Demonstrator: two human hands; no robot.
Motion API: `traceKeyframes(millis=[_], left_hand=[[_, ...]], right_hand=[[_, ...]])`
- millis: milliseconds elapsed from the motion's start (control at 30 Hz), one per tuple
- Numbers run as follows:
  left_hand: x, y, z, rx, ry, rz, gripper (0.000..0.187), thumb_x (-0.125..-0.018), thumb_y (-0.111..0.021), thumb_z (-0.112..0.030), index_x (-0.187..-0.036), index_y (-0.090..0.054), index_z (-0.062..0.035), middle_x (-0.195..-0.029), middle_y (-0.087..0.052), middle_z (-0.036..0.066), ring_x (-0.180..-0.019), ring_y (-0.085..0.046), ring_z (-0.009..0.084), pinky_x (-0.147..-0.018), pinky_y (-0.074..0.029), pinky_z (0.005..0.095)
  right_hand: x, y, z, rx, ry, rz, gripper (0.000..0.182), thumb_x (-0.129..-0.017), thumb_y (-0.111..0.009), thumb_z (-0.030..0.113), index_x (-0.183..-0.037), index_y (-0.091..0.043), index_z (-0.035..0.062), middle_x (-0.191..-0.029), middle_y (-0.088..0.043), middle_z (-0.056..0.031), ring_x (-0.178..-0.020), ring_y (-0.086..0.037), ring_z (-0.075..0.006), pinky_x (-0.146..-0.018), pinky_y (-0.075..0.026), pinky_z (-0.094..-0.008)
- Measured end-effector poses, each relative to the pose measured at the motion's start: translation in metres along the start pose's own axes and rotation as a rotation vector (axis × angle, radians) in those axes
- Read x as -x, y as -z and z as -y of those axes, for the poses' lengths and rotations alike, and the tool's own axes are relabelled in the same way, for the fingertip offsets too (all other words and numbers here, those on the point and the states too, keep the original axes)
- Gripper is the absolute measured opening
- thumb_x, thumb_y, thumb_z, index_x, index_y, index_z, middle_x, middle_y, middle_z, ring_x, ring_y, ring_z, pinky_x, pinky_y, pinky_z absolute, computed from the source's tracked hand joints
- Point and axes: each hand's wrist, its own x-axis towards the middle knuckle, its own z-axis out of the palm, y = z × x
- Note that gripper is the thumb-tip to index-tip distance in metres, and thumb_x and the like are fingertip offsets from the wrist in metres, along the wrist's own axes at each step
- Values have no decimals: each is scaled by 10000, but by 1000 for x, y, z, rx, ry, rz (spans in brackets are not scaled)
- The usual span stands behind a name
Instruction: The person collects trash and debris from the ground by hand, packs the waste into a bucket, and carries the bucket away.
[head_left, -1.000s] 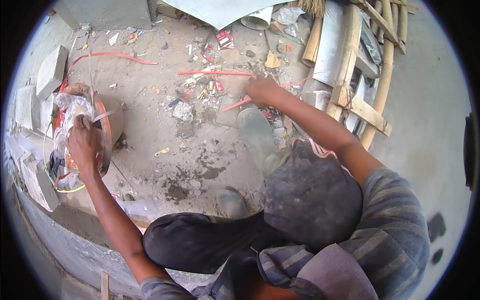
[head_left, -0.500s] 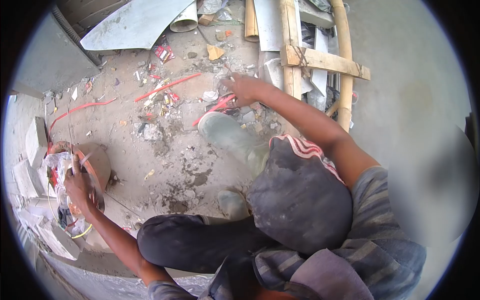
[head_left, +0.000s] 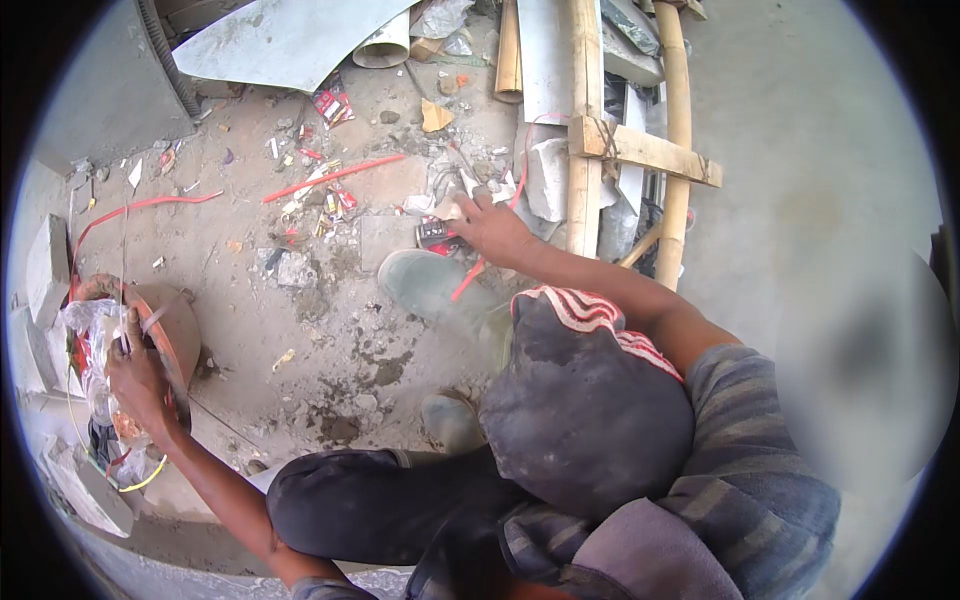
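Note:
My left hand [head_left: 138, 378] is closed at the rim of a reddish-brown bucket [head_left: 172, 322] tilted toward the left. Clear plastic wrapping [head_left: 88, 318] and other litter fill its mouth, and a thin wire rises beside the fingers. My right hand [head_left: 492, 232] reaches down to the rubble, fingers curled, with a long red plastic strip [head_left: 518, 185] running under the palm and out on both sides. At its fingertips lie crumpled pale paper [head_left: 447, 208] and a dark printed packet [head_left: 432, 236]. The toe of my grey-green boot [head_left: 425, 283] is just beside that packet.
More red strips [head_left: 335, 178] and torn red packets [head_left: 333, 105] lie on the dusty floor. At the right stands a bamboo frame [head_left: 586, 150] with a wooden crosspiece [head_left: 650, 155]. A white sheet [head_left: 285, 40] and a pipe [head_left: 383, 48] lie beyond, and broken blocks [head_left: 45, 270] at the left.
My right hand has shifted slightly down and right, and the red strip under it has moved right and turned steeper. The dark packet shows more clearly. My left hand stays at the bucket.

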Motion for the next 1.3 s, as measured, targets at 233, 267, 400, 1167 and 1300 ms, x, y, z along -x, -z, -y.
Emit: traceKeyframes(millis=[233,267,400,1167,1300], left_hand=[[2,-19,8,-49,-15,-84,619,-919,-571,-70,-1490,-496,-298,-1272,-627,244,-1097,-646,411,-899,-544,478],[3,-19,9,-51,-6,-84,620,-918,-575,-72,-1490,-496,-297,-1260,-630,241,-1091,-648,410,-889,-545,480],[0,-21,5,-20,16,-108,615,-912,-590,-83,-1485,-503,-289,-1203,-645,227,-1050,-655,404,-846,-548,486],[10,12,-26,537,406,-279,458,-957,-594,-420,-938,-698,25,-1036,-674,223,-1038,-622,426,-909,-435,555],[11,11,-24,563,397,-288,374,-947,-589,-353,-948,-697,5,-1021,-667,208,-1064,-607,412,-937,-408,567]], right_hand=[[-22,22,-20,-385,-169,-252,370,-833,-607,47,-1195,-659,108,-1183,-611,-203,-1003,-668,-388,-847,-555,-474],[-36,26,-30,-396,-219,-403,287,-831,-628,64,-1115,-671,80,-1124,-613,-208,-980,-670,-389,-841,-551,-481],[-82,85,-78,-348,-366,-462,317,-826,-652,68,-1143,-656,81,-1161,-611,-248,-1006,-661,-425,-877,-540,-502],[-161,244,81,-967,299,-535,155,-869,-707,91,-998,-704,6,-796,-568,-58,-736,-543,-120,-707,-468,-302],[-211,319,232,-1259,906,-649,179,-859,-739,152,-974,-702,20,-794,-605,-93,-740,-573,-192,-700,-473,-334]])
